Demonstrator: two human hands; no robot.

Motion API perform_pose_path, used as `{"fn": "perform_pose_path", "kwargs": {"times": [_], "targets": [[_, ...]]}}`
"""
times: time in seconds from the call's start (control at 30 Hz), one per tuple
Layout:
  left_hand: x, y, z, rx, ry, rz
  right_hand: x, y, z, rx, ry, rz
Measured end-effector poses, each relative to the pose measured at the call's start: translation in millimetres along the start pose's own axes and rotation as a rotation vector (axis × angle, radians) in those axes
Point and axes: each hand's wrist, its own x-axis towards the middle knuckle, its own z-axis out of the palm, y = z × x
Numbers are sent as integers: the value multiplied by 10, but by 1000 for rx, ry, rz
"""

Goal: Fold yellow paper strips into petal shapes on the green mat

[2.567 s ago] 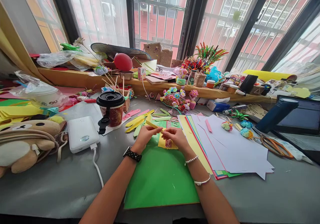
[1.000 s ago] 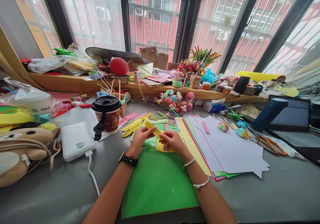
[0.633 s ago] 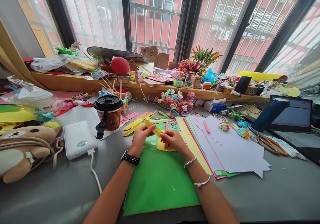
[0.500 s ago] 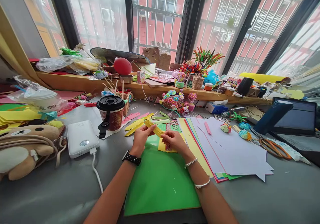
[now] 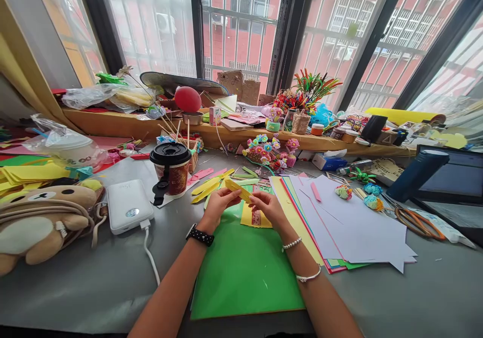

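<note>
Both my hands meet over a green paper sheet (image 5: pixel 245 272) on the grey table. My left hand (image 5: pixel 218 204) and my right hand (image 5: pixel 266 206) each pinch one end of a narrow yellow paper strip (image 5: pixel 237 189), held just above the sheet. A black watch is on my left wrist; bead bracelets are on my right. Under my right hand lies a yellow paper piece with a red patterned band (image 5: pixel 255 218). More yellow and green strips (image 5: pixel 206 188) lie just beyond my hands.
A lidded coffee cup (image 5: pixel 170 167) and a white power bank (image 5: pixel 127 205) with cable stand at left, beside a plush bear (image 5: pixel 41 217). A stack of coloured and white sheets (image 5: pixel 350 222) lies at right, with scissors (image 5: pixel 418 222), a blue bottle (image 5: pixel 413 174) and a laptop. Paper flowers (image 5: pixel 266 149) and clutter line the sill.
The strip stays pinched between both hands; my fingers have shifted along it and it now lies a little flatter. The view has drifted slightly.
</note>
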Motion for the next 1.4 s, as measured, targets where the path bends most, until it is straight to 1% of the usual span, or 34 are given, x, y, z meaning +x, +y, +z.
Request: {"fn": "perform_pose_path", "kwargs": {"times": [0.2, 0.27, 0.33, 0.43, 0.6, 0.67, 0.8, 0.97, 1.1, 1.2, 1.3, 1.4], "targets": [[11, -84, 24, -54, -58, -69, -23, 14, 42, -279, 167, -163], [14, -99, 19, -70, -65, -74, -35, 15, 50, -350, 188, -231], [16, -105, 11, -73, -62, -74, -45, 15, 52, -405, 174, -276], [19, -104, -2, -81, -49, -79, -55, 22, 46, -460, 143, -288], [18, -81, -2, -94, -112, -68, -55, 41, 17, -480, 131, -339], [13, -65, 9, -84, -90, -82, -54, 42, 7, -518, 110, -365], [1, -42, 26, -62, -1, -102, -54, 28, 0, -606, 50, -401], [-8, -27, 17, -79, -25, -99, -44, 22, 2, -646, 37, -435], [6, -3, -19, -19, -39, -58, -35, 20, -12, -584, 50, -408], [31, 24, -68, 53, -66, 13, -30, 6, -33, -463, 62, -302], [50, 46, -118, 152, -105, 77, -26, -15, -55, -339, 23, -189], [57, 51, -143, 284, -129, 101, -21, -19, -72, -278, 16, -153]]}}
